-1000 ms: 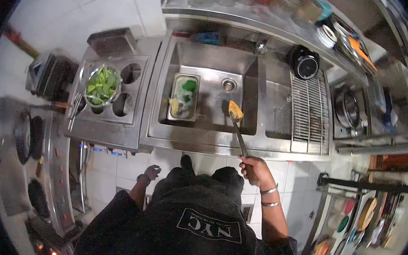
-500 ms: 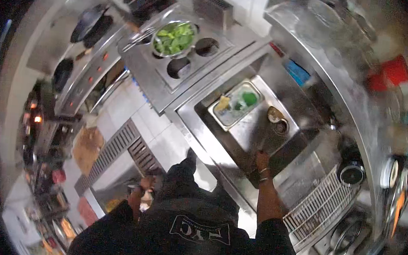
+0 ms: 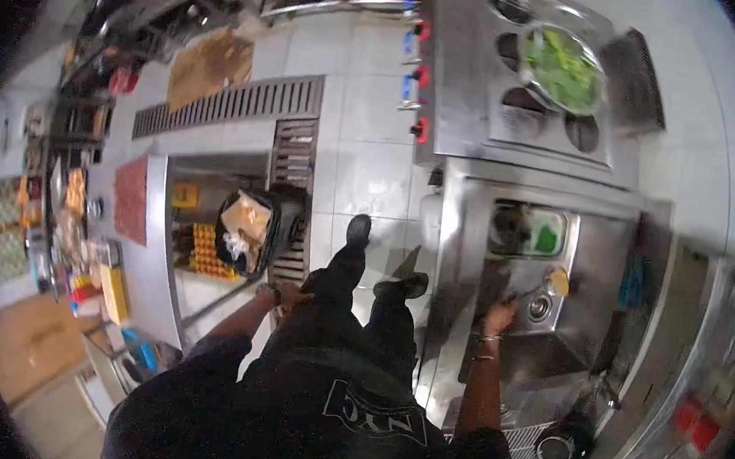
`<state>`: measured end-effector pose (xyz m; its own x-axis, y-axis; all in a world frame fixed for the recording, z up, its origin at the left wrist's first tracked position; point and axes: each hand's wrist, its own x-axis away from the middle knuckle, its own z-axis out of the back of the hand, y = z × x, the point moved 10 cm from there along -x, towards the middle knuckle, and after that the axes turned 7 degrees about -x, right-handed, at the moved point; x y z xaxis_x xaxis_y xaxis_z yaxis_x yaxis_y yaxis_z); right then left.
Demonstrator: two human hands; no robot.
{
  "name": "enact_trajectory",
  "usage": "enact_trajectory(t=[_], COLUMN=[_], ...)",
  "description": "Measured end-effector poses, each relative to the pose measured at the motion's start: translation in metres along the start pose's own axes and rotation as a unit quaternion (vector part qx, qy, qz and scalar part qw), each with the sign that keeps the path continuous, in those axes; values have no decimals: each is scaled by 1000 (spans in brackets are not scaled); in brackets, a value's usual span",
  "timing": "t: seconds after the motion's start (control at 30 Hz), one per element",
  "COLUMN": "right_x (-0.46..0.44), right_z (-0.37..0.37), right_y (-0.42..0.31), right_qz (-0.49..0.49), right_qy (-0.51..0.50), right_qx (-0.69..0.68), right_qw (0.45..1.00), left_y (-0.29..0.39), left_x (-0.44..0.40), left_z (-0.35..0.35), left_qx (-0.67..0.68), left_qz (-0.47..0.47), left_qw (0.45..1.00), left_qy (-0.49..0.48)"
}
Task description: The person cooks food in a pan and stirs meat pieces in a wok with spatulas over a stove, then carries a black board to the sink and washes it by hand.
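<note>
My right hand (image 3: 500, 315) is inside the steel sink (image 3: 540, 351), its fingers closed on a thin dark handle. The handle appears to run toward a round tan thing (image 3: 557, 282) beside the drain (image 3: 539, 308); its kind is not clear. Just beyond lies a rectangular steel pan (image 3: 572, 234) holding a green scrubbing pad (image 3: 547, 238) and cloudy contents. My left hand (image 3: 290, 294) hangs by my left thigh, close to a black bin (image 3: 271, 254) with brown paper in it. The left fingers are too small and dim to read.
A stove (image 3: 450, 88) with red knobs adjoins the sink, and a bowl of green leaves (image 3: 563, 69) sits on it. Floor grates (image 3: 221, 105) cross the tiles. At left are a steel counter (image 3: 150, 232) and egg trays (image 3: 211, 251). A round black container (image 3: 566, 439) stands by the drainboard.
My view has turned, so the stove and sink now appear at the right and the left counter shows more. My right hand stays in the sink, nearer the drain.
</note>
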<state>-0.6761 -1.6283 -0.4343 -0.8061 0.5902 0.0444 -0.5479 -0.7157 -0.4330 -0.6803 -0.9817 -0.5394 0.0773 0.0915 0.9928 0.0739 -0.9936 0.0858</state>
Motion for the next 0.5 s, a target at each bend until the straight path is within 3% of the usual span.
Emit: enact_trajectory(t=[0.1, 0.23, 0.3, 0.33, 0.4, 0.43, 0.5], right_x=[-52, -95, -97, -97, -93, -94, -91], right_z=[61, 54, 37, 32, 20, 23, 31], right_y=[-126, -264, -325, -330, -344, -357, -345], right_qz=[19, 43, 181, 184, 233, 255, 286], right_qy=[130, 33, 27, 19, 36, 54, 50], right_qx=[-161, -87, -17, -18, 76, 59, 52], right_qw=[978, 995, 983, 983, 969, 964, 956], left_y=[9, 44, 74, 90, 100, 108, 127], left_x=[-17, -42, -51, -56, -67, -61, -122], left_z=[30, 83, 111, 124, 187, 217, 227], left_qx=[-77, -247, -370, -399, -139, -58, -184], left_qz=[-51, -157, -245, -279, -201, -208, -211], left_qw=[995, 956, 896, 873, 958, 949, 914], left_qy=[-21, -20, -16, -12, 151, 230, 294])
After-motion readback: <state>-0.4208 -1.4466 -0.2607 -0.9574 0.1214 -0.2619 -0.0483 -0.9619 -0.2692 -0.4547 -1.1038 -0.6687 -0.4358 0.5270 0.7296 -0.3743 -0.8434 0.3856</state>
